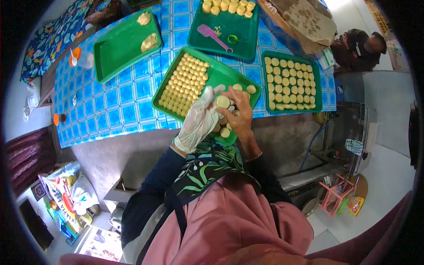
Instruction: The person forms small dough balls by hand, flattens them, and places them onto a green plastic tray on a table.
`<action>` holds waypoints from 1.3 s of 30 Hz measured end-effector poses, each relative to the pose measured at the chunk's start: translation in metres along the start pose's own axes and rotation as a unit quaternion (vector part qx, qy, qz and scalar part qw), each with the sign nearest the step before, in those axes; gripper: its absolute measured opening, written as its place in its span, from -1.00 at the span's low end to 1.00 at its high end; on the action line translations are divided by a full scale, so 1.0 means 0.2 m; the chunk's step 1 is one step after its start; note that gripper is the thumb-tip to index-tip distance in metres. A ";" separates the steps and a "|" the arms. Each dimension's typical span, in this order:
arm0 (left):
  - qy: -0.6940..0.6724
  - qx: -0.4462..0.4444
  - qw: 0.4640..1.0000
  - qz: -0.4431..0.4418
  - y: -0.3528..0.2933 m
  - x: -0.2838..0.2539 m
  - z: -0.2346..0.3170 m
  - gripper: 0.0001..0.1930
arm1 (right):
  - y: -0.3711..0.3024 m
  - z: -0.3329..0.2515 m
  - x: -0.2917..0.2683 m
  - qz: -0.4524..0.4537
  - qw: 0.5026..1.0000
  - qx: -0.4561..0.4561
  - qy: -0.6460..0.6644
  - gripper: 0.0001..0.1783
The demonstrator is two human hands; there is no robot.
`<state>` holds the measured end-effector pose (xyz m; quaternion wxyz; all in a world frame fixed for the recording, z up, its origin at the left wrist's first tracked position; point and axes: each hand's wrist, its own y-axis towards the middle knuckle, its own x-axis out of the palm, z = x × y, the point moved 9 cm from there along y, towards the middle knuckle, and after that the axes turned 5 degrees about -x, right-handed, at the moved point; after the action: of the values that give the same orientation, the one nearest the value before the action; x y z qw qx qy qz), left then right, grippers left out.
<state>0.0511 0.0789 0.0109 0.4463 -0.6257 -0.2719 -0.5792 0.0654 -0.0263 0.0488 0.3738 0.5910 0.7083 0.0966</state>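
My left hand [197, 119], in a thin white glove, holds a pale round dough disc [223, 102] against its fingers. My bare right hand [240, 118] closes on the same disc from the other side, its fingers curled around the edge. Both hands are over the near side of a green tray [221, 75]. Rows of small pale yellow balls [182, 86] fill the left part of that tray. Several flattened dough discs [225, 132] lie below and beside my right hand, partly hidden by it.
On the right a green tray [292, 108] carries rows of round dough pieces. Behind, another tray [201, 39] holds thick pieces, a pink spatula [214, 37] and a green ring cutter [232, 39]. A tray [119, 48] at left has two dough lumps. A person [360, 48] is at far right.
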 end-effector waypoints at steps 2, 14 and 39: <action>0.268 0.053 0.959 0.081 -0.03 -0.05 0.02 -0.43 | -0.09 0.07 0.02 -0.021 0.996 0.086 -0.025 -0.22; 0.302 0.104 0.945 0.070 0.03 -0.10 0.05 -0.30 | -0.18 0.21 0.14 0.136 0.818 0.331 0.451 -0.41; 0.415 0.269 0.833 0.247 -0.42 0.02 0.78 -0.36 | 0.39 0.46 0.11 -0.055 0.903 0.284 0.317 -0.60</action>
<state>0.0551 0.2533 0.0455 0.7959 -0.2282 -0.0427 -0.5591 0.1846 -0.0126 0.0208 -0.0492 0.5706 0.8181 0.0527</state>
